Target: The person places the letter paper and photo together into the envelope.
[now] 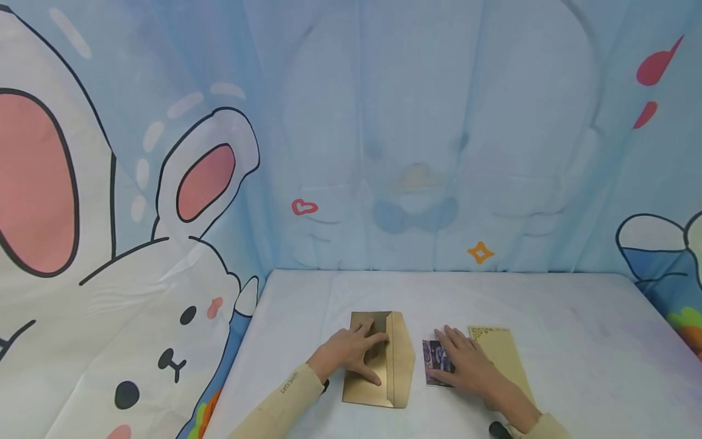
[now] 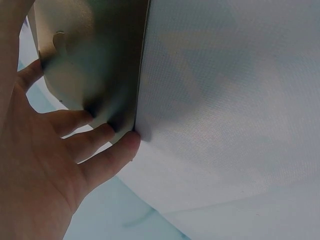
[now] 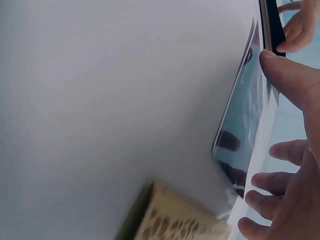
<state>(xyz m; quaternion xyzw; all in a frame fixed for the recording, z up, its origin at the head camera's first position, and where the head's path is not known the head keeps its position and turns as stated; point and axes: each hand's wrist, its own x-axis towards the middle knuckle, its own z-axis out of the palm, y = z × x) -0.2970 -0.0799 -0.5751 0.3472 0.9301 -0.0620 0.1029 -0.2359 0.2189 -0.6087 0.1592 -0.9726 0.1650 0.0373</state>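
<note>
A gold envelope [image 1: 402, 366] lies on the white table, its pointed flap folded out to the right. My left hand [image 1: 351, 352] rests on it with fingers spread; in the left wrist view its fingertips touch the envelope [image 2: 75, 80] near one end. To the right is a small stack of glossy photos or picture cards [image 1: 430, 350], partly covered by my right hand [image 1: 468, 366]. The right fingers look loosely extended over the glossy cards [image 3: 242, 117], thumb at the near side. Whether the right fingertips touch them is hard to tell.
A pale yellow patterned paper or envelope [image 1: 507, 350] lies just right of the right hand, partly under that forearm. The white-covered table [image 1: 307, 292] ends at a blue cartoon curtain [image 1: 340, 152] behind and at the left.
</note>
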